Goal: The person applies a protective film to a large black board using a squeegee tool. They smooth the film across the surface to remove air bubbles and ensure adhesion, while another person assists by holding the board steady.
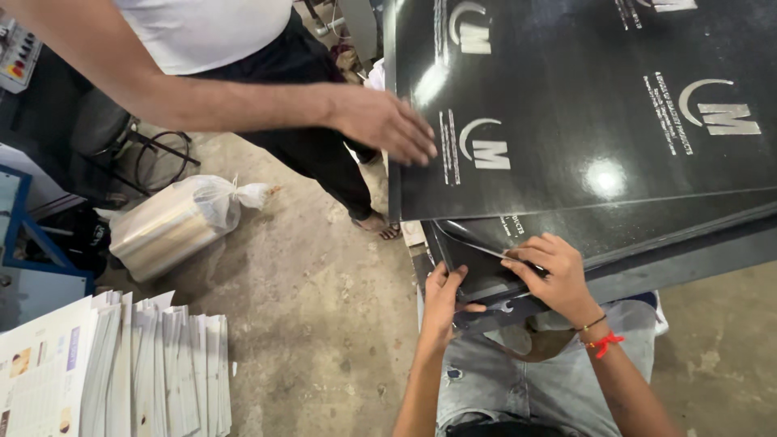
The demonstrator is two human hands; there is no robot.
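Note:
A stack of large glossy black printed sheets lies at an angle across the top right. Below it sits a lower pile of black sheets, one sheet curling up at its near corner. My left hand grips that pile's near-left corner, thumb on top. My right hand pinches the edge of the curled sheet, with a red thread and a dark band on its wrist. Another person's hand rests flat on the left edge of the upper stack.
The other person stands at the top left on the concrete floor. A roll wrapped in clear plastic lies on the floor. Piles of printed paper fill the bottom left. A blue frame and cables are at the left.

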